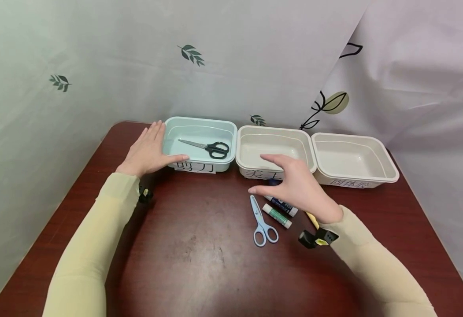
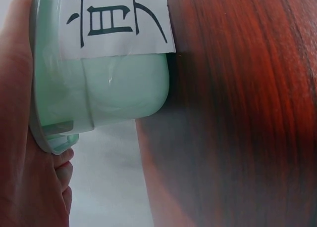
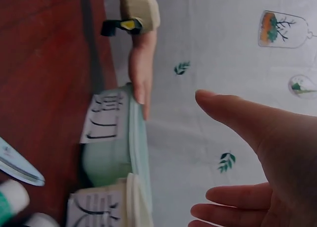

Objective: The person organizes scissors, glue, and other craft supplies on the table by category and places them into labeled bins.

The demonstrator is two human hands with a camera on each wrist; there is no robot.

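My left hand [image 1: 146,149] rests on the left end of a pale green bin [image 1: 199,123], its thumb lying along the front rim and its fingers at the side. Inside that bin lie black-handled scissors [image 1: 216,150]. Held in the air over the table, my right hand [image 1: 296,187] has its thumb and fingers spread apart, with nothing between them. Below it are light blue scissors [image 1: 260,220], a green glue stick [image 1: 276,215] and a dark blue glue stick [image 1: 290,210]. A yellow item [image 1: 312,220] is partly hidden by the right wrist.
Two beige bins, a middle one [image 1: 275,130] and a right one [image 1: 391,174], stand in a row beside the green bin along the table's back edge. Paper labels with writing are on the bins' fronts. A patterned pale cloth [image 1: 136,66] hangs behind the dark red table [image 1: 175,264].
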